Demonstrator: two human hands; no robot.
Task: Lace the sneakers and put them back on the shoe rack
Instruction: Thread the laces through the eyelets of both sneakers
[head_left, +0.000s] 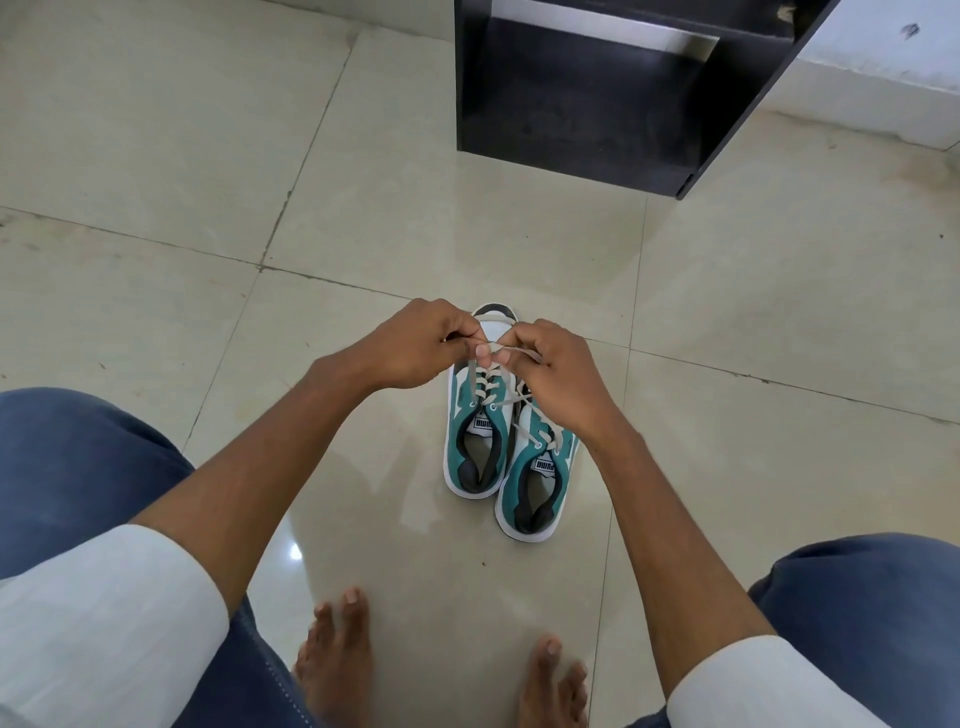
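Two teal and white sneakers stand side by side on the tiled floor, toes pointing away from me. The left sneaker (475, 447) has a white lace (482, 387) threaded through its eyelets. My left hand (415, 345) and my right hand (558, 371) meet above its toe, each pinching an end of that lace. The right sneaker (537, 486) sits slightly nearer to me, its front partly hidden under my right hand, with its own lace crossing loosely. The dark shoe rack (597, 98) stands beyond the sneakers at the top.
My bare feet (337, 660) rest on the floor in front of me, my knees in blue jeans at either side. Glossy beige tiles (156, 156) stretch to the left. A pale wall base (883, 88) runs at the right of the rack.
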